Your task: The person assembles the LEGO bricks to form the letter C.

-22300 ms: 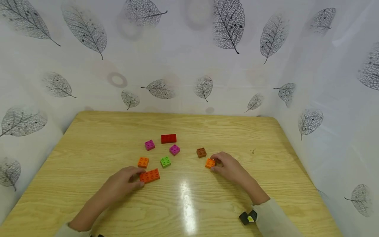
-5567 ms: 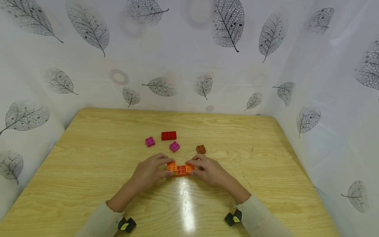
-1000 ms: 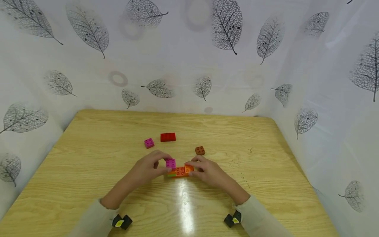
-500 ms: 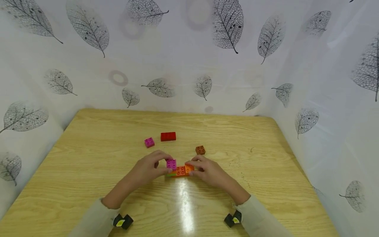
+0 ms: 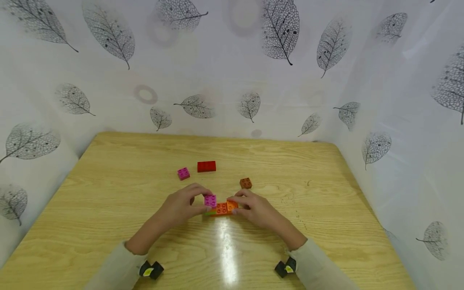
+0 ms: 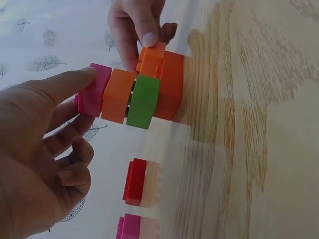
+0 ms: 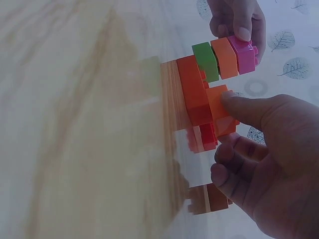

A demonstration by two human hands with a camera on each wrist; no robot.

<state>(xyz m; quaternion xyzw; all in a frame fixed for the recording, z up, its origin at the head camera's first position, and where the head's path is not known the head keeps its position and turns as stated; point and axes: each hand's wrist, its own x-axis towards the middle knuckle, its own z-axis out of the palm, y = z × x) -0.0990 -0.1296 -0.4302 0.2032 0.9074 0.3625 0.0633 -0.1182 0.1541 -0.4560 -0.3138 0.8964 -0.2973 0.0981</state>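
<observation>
No text, brand, number or sign can be read in any of the three views. The head view shows a small yellow patch (image 5: 147, 272) on the black, angular device (image 5: 157, 270) at the cuff of the left pale beige cloth sleeve (image 5: 112, 270), and a matching yellow patch (image 5: 288, 269) on the similar black device (image 5: 280, 269) at the cuff of the right pale beige cloth sleeve (image 5: 320, 264); both are too small to tell whether they bear writing. Any lettering on the studs of the magenta, square plastic brick (image 5: 210, 199) is likewise too small to tell.
</observation>
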